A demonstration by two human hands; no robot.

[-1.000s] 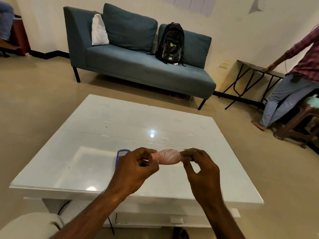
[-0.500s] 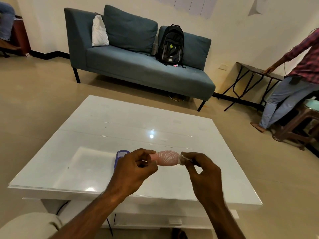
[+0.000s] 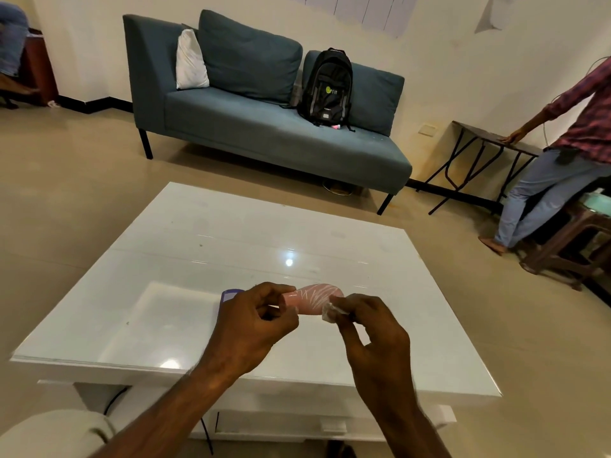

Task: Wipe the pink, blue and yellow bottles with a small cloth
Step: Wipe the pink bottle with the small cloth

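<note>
Above the near half of the glossy white glass-topped desk [image 3: 185, 259], the left hand [image 3: 254, 328] pinches one end of a small pink plastic bottle with white line markings [image 3: 314, 297], holding it lying sideways in the air. The right hand [image 3: 367, 328] is closed on a small crumpled whitish cloth [image 3: 332, 310], pressed against the bottle's other end, so the two hands are close together with the bottle between them. Just left of the left hand, and partly hidden behind it, the top of a blue-purple bottle [image 3: 229, 295] shows above the desk surface; whether it stands or lies cannot be told. Beyond the desk, a teal upholstered sofa [image 3: 264, 133] carries a black backpack [image 3: 325, 87] and a white cushion [image 3: 190, 61]. To the right of the desk, a person in a checked shirt and jeans [image 3: 558, 160] leans on a dark side table [image 3: 489, 140].
</note>
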